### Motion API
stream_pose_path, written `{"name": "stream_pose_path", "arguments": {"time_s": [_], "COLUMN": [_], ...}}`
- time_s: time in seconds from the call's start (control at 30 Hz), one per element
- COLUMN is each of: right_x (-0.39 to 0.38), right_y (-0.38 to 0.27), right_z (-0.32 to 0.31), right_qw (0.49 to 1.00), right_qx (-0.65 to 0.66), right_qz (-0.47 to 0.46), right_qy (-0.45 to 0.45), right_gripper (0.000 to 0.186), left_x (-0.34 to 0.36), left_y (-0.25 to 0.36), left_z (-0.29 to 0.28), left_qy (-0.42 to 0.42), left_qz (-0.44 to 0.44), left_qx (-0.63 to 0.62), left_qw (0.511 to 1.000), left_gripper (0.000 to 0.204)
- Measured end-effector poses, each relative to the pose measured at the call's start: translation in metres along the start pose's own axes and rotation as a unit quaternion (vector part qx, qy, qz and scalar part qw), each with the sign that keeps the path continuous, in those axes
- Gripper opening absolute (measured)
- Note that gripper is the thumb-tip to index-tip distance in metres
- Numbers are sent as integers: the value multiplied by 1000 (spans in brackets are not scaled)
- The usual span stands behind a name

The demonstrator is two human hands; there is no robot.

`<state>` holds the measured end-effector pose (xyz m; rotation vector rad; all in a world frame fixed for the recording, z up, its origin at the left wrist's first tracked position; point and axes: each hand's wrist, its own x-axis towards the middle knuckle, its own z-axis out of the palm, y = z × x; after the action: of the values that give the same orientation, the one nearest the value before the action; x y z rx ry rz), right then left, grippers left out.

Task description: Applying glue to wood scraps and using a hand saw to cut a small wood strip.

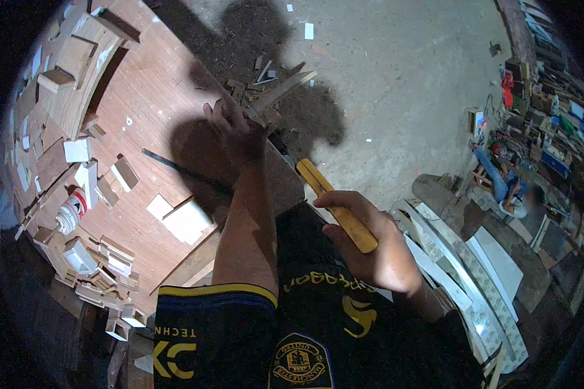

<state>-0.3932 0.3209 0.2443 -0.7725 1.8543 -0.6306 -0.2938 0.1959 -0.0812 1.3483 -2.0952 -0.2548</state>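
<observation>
My left hand is palm down at the edge of the wooden tabletop, in shadow, its fingers bent and apart. A pale wooden strip sticks out past the edge near its thumb; whether the hand touches it I cannot tell. My right hand grips a long yellow wooden tool between thumb and fingers, in front of my body. That tool has a dark slot near its far end; its kind is unclear. A thin dark strip lies on the tabletop left of my left forearm.
Small wooden box pieces crowd the table's left side, beside a white and red container. A white piece lies near my left forearm. Long white panels lean at right. A person sits at far right among clutter. Scraps litter the concrete floor.
</observation>
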Motion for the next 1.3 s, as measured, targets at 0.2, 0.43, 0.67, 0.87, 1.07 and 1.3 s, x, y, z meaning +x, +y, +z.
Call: {"name": "stream_pose_path", "arguments": {"time_s": [0.2, 0.43, 0.67, 0.87, 1.07, 1.3], "right_x": [-4, -5, 21, 26, 24, 25], "right_y": [3, -14, 9, -6, 4, 13], "right_z": [-6, -14, 11, 8, 10, 9], "right_qw": [999, 997, 991, 994, 999, 996], "right_qx": [0, -27, -15, -19, 3, -36], "right_qz": [7, 32, 85, 75, 18, 36], "right_qy": [-38, -65, -106, -81, -36, -78], "right_gripper": [40, 40, 34, 34, 34, 33], "left_x": [-1, -4, -13, 11, -5, 2], "left_y": [-4, -4, -21, 17, -10, 21], "left_z": [-7, -10, 1, -22, -5, -23], "left_qy": [6, -12, -48, -53, -39, -58], "left_qz": [13, 44, 11, -17, 3, -40], "left_qx": [22, -3, -5, 24, 28, 19], "left_qw": [1000, 999, 999, 998, 999, 997], "left_gripper": [58, 58, 51, 51, 36, 16]}}
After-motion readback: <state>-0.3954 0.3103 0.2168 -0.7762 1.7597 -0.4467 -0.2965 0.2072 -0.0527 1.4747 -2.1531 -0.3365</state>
